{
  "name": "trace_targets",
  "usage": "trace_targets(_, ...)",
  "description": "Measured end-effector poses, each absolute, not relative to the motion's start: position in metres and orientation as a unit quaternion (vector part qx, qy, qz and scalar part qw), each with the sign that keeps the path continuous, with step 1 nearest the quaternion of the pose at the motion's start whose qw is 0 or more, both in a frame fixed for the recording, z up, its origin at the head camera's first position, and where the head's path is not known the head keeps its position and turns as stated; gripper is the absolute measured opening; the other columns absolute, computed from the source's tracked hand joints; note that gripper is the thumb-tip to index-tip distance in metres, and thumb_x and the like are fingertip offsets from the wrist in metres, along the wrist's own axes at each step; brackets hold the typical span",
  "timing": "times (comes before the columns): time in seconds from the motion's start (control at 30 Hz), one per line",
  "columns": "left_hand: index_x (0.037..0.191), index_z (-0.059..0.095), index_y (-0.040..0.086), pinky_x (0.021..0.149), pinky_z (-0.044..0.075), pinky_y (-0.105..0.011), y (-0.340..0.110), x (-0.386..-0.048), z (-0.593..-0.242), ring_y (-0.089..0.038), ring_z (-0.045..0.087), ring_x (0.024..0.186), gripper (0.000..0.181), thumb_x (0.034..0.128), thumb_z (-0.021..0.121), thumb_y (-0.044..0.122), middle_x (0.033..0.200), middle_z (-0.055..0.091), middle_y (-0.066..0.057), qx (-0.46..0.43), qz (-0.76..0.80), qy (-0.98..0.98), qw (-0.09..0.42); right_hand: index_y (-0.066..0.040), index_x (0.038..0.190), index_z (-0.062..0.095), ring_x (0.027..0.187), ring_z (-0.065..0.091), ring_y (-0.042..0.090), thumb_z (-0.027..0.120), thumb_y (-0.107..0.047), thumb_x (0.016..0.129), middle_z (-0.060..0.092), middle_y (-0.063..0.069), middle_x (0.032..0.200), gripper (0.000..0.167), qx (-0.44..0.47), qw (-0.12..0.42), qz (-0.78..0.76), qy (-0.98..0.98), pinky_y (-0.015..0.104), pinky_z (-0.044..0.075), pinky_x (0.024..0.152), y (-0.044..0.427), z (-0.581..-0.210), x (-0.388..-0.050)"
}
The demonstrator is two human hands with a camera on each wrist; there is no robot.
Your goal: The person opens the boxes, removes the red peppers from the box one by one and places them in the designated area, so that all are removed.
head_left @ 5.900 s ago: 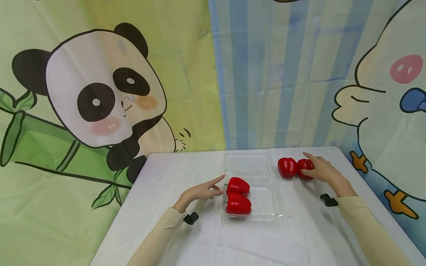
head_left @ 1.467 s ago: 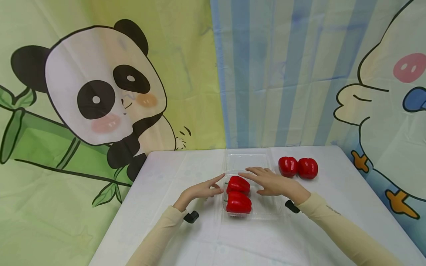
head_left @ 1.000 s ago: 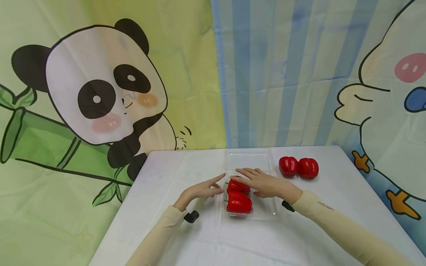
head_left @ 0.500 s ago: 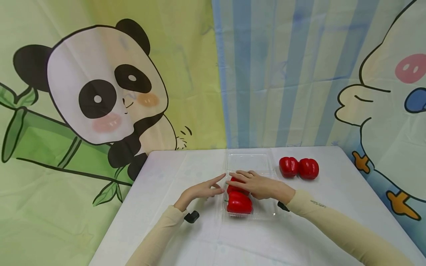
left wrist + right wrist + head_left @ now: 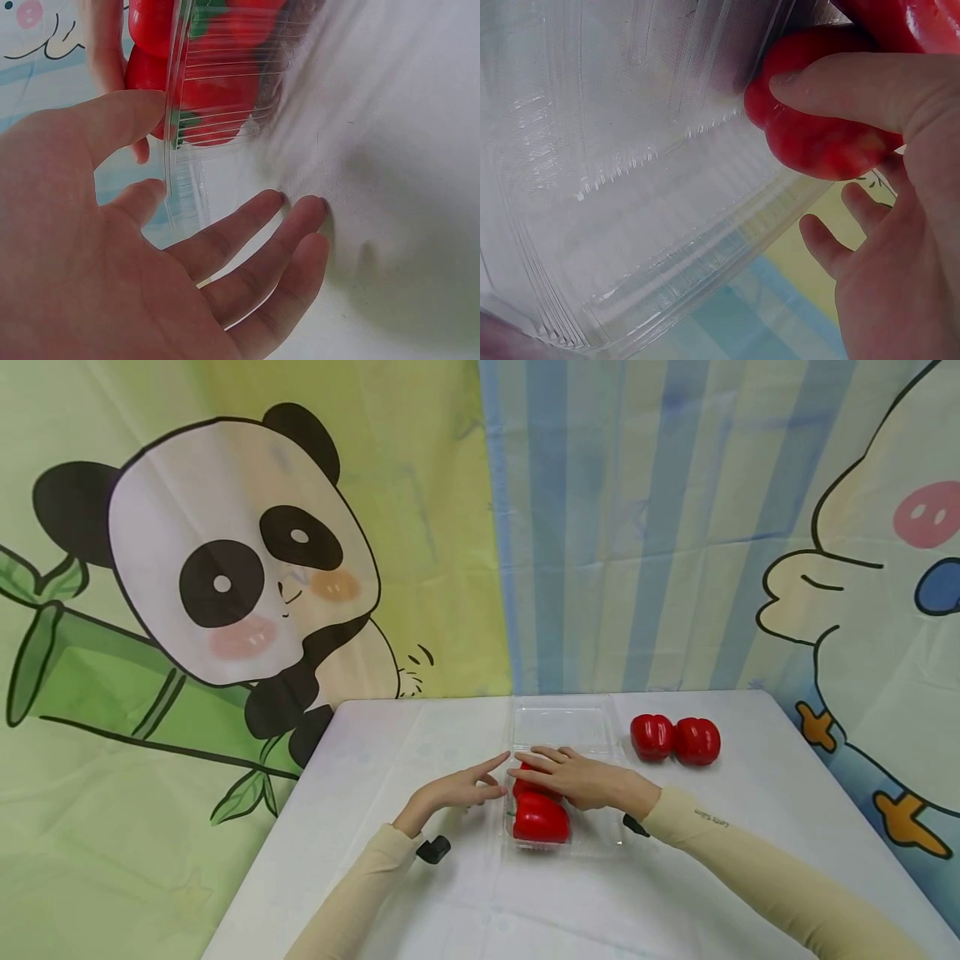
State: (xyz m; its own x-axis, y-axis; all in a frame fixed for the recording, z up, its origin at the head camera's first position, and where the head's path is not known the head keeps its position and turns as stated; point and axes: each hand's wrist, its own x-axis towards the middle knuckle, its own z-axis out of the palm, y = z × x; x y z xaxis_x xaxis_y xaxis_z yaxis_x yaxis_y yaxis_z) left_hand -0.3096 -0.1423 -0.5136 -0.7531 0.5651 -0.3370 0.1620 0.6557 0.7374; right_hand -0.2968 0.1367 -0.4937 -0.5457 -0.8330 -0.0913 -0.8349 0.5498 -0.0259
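A clear plastic clamshell box (image 5: 603, 837) lies opened out on the table, its lid (image 5: 561, 731) flat toward the back. Two red bell peppers sit along its left side. My right hand (image 5: 592, 782) covers the far bell pepper (image 5: 527, 790). In the right wrist view my thumb is against the lobed end of that pepper (image 5: 821, 146), with fingers on its other side. The near bell pepper (image 5: 542, 818) is untouched. At the box's left edge is my left hand (image 5: 455, 789), holding nothing, one fingertip at the rim (image 5: 171, 127) and the other fingers spread.
Two more red bell peppers (image 5: 652, 737) (image 5: 697, 742) stand side by side on the white table (image 5: 420, 902), right of the lid. Printed cloth with a panda (image 5: 232, 552) and blue stripes hangs behind the table. Black wrist cameras (image 5: 433, 850) are on both wrists.
My right hand has moved left from the pair of peppers on the table to the far pepper in the box, its fingers now over it. My left hand stays in place.
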Motion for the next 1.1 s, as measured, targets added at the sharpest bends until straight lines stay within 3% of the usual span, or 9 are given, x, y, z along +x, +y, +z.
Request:
trace_targets(0.43,0.162,0.017,0.034,0.08,0.056,-0.042,-0.1416,-0.3104,-0.513,-0.028,0.067,0.102,0.074,0.1007,0.057,0.042,0.141,0.056,-0.016,0.22,0.355,0.865,0.278,-0.027,0.159,0.025,0.149,0.029,0.033,0.084,-0.008,0.078,0.029,0.004,0.165,0.102,-0.472,0.048,-0.008,0.88,0.058,0.039,0.112,0.1365,-0.4909,-0.2973)
trace_targets(1.1,0.161,0.018,0.038,0.075,0.055,-0.041,-0.1419,-0.3097,-0.5132,-0.027,0.066,0.099,0.073,0.1003,0.057,0.044,0.141,0.057,-0.015,0.219,0.351,0.867,0.278,-0.025,0.157,0.031,0.144,0.034,0.034,0.084,-0.006,0.077,0.036,0.007,0.161,0.098,-0.474,0.045,-0.031,0.879,0.058,0.04,0.111,0.1376,-0.4906,-0.297)
